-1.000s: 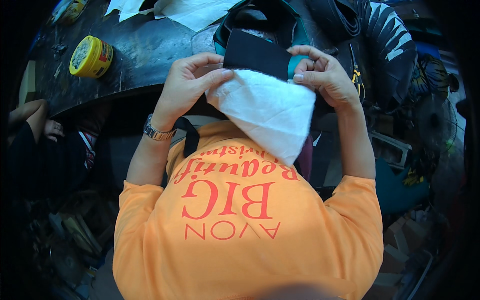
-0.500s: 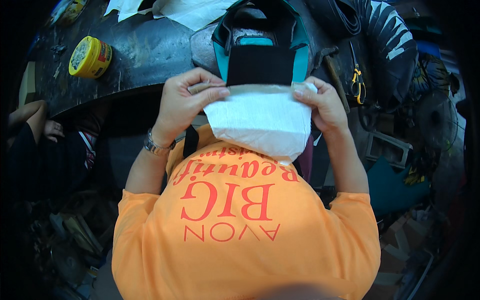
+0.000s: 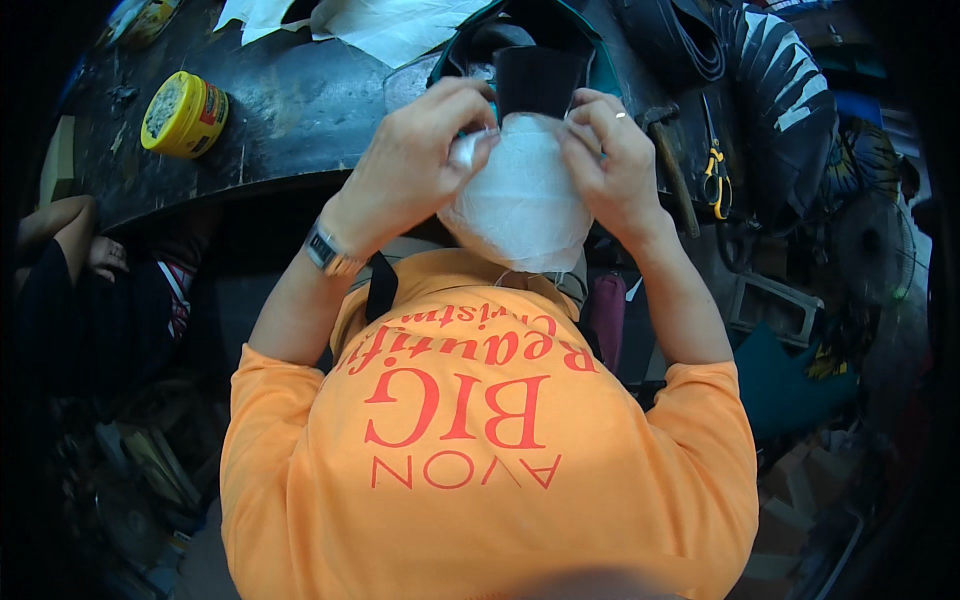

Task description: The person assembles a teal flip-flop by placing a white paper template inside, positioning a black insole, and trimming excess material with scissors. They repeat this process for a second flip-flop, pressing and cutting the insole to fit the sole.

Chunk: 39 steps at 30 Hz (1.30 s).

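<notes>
White cloth [image 3: 520,200] raised, now bunched, long axis vertical; left hand [image 3: 415,160], right hand [image 3: 610,165] fingers apparently pinch top.

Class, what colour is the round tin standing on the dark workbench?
Yellow, with a red label; the tin shows best in the head view.

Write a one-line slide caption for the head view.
Both hands, left and right, pinch a white fabric piece against a black part above a dark workbench.

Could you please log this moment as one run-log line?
left hand: pinching white woven fabric piece | right hand: pinching same fabric | behind: black strap | bench: yellow round tin
</notes>
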Motion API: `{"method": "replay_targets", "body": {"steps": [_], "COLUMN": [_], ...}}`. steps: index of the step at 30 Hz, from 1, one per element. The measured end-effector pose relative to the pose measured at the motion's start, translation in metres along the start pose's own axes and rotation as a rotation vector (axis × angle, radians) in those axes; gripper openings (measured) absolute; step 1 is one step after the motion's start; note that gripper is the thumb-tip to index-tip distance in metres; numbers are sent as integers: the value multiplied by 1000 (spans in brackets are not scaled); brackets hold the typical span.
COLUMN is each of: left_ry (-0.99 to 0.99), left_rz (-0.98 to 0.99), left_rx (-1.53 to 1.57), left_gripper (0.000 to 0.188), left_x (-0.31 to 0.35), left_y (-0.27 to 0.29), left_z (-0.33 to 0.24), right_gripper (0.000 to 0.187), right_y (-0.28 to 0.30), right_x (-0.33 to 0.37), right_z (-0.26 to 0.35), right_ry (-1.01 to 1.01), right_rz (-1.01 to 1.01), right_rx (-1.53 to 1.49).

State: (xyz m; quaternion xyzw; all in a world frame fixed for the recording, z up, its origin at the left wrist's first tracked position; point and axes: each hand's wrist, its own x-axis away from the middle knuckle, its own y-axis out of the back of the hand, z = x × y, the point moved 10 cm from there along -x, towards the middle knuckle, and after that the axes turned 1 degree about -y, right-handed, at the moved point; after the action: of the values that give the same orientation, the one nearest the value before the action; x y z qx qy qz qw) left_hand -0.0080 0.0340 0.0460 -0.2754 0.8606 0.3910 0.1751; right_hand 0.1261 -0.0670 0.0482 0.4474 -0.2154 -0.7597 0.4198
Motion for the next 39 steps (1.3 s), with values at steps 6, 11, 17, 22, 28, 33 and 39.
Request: {"method": "replay_targets", "body": {"steps": [6, 11, 17, 22, 28, 33, 39], "left_ry": [196, 79, -157, -51, 214, 269, 287], "left_rz": [4, -1, -80, -59, -80, -103, -100], "left_rx": [-124, -209, -270, -394, -377, -343, -305], "left_gripper": [15, 11, 16, 13, 15, 16, 18], "left_x": [5, 15, 12, 2, 9, 15, 15], "left_y": [-14, -18, -18, -21, -18, -17, -15], "left_z": [43, 17, -21, 0, 43, 50, 52], "right_gripper": [13, 15, 15, 14, 13, 13, 13], "right_y": [-10, -9, -8, -10, -17, -20, -20], "right_x": [8, 13, 16, 16, 11, 12, 13], "right_z": [-62, -66, -68, -67, -64, -62, -63], "right_ry": [-433, -459, -490, -455, -380, -368, -369], "right_rz": [58, 58, 14, -16, -15, -22, -37], "right_rx": [-63, -60, -100, -62, 58, 110, 126]}}
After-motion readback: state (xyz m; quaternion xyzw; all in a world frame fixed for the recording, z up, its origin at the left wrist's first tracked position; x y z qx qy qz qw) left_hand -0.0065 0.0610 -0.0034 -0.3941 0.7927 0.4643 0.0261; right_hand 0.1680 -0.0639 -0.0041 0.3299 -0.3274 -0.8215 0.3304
